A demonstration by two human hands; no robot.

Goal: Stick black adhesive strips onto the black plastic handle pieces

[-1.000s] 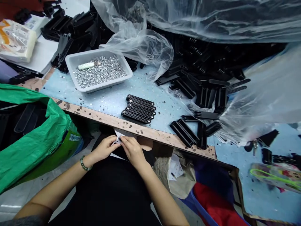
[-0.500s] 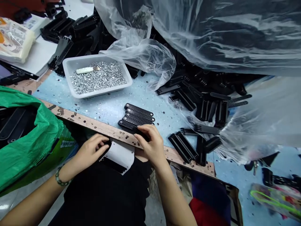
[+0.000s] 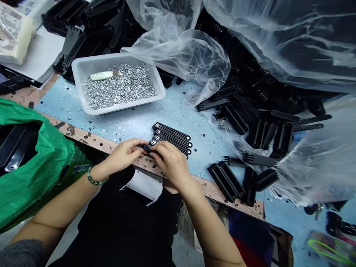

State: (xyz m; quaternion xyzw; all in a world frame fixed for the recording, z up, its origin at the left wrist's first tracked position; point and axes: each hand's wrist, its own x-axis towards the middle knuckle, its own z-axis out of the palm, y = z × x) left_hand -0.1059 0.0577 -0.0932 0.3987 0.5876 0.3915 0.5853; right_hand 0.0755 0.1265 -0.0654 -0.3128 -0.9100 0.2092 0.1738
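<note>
Nearest cam: person's lap in black garment point(image 3: 111, 226), white paper sheet point(image 3: 146, 186) lying on it just below bench edge, dark strip along sheet's lower side.

L hand point(image 3: 124, 155) and R hand point(image 3: 171, 162) both over wooden bench edge point(image 3: 75, 132), close together, fingers touching at centre. Both curled, partly closed, pinching a black perforated strip point(image 3: 147, 148) between them; only its end shows, rest hidden by fingers. Strip sits just above bench edge, at near end of row. Can't tell which hand bears more of it. Beaded bracelet point(image 3: 96, 180) on L wrist.

Just beyond hands: row of black perforated bars point(image 3: 172, 138), side by side, flat on blue bench top point(image 3: 183, 111), nearest bar touching R fingers point(image 3: 164, 150). L of hands: green plastic bag point(image 3: 33, 167) w/ black parts inside, hanging below bench edge.

Further: white plastic tray point(image 3: 111, 107) upper centre-left, full of small silver nuts point(image 3: 122, 89), white-handled scraper point(image 3: 101, 76) lying on top. R side: heaped black comb-like parts point(image 3: 264, 133), partly under clear plastic sheet point(image 3: 280, 37). Crumpled clear plastic point(image 3: 189, 55) just beyond tray. Far upper L: more black parts point(image 3: 83, 22), wrapped white pack point(image 3: 13, 33).
</note>
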